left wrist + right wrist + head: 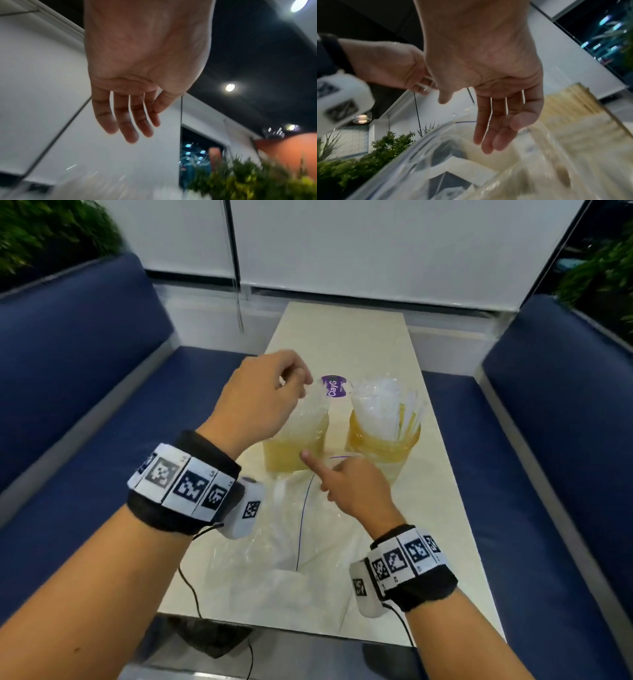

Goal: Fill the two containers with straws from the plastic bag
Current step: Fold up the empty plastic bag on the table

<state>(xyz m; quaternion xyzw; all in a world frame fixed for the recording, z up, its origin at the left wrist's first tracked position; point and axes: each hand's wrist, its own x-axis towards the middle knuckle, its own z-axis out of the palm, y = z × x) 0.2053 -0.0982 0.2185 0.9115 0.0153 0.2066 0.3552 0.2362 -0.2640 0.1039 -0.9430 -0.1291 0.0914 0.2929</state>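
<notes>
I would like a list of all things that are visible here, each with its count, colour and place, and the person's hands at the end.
Containers: two, clear with yellowish lower part, side by side mid-table; both hold wrapped straws.
Straws: many, white wrapped, standing in both containers.
Plastic bag: one, clear with a thin blue line, flat on the table nearer the person.
Sticker: one, purple, on the table behind the containers.
Table: one, cream, between the benches.
Benches: two, dark blue, left and right.
Plants: green, top corners.
Left hand: over the left container, fingers relaxed.
Right hand: above the bag, fingers loose, empty.
</notes>
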